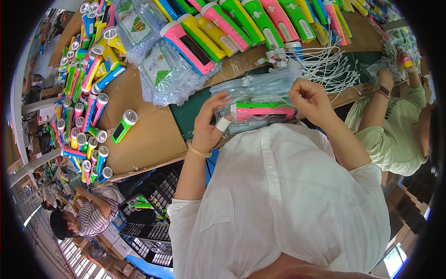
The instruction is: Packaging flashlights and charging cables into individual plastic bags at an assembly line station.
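A pink and green flashlight (265, 112) lies crosswise in front of me on a pile of clear plastic bags (260, 86). Clear film glints over its right part; I cannot tell whether it lies inside a bag. At the flashlight's left end is my left hand (207, 124), fingers bent and apart, with a white wrap round one digit and a band on the wrist. Above its right end, my right hand (312, 100) is closed in a pinch by the bags. What it pinches, if anything, is too small to make out.
White charging cables (332, 69) lie beyond my right hand. Rows of colourful flashlights (260, 21) fill the back, more (86, 121) crowd the left, and one green flashlight (124, 125) lies apart on cardboard. Printed bags (160, 69) are stacked nearby. Black crates (151, 218) stand lower left. Co-workers (385, 116) sit either side.
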Tool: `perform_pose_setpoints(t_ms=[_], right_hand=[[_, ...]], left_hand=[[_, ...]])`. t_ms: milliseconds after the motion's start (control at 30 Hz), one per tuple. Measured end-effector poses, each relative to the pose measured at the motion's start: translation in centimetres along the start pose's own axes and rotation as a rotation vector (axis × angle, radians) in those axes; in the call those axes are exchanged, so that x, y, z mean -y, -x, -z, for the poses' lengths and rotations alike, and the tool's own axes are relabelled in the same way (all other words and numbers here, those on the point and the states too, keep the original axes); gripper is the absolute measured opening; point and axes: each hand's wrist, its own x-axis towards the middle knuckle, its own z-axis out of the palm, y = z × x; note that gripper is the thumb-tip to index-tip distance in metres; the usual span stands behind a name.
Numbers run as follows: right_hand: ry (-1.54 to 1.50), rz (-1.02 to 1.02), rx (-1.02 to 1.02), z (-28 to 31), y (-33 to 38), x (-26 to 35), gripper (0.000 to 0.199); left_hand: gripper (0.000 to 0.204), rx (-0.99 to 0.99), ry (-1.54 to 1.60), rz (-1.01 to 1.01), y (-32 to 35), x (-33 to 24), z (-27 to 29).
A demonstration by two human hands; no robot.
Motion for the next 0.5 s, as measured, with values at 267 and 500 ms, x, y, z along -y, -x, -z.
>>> perform_pose_setpoints(t_ms=[267,500], right_hand=[[0.753,0.306,0.302,-4.5,-2.6,0.6,0.014],[0.57,0.173,0.465,-6.2,-5.1,1.5,0.016]], left_hand=[[0.013,-0.131,-0.286,0.026,0.4,-1.4,0.6],[0.016,-0.224,-0.243,0.005,0.3,-3.3,-1.0]])
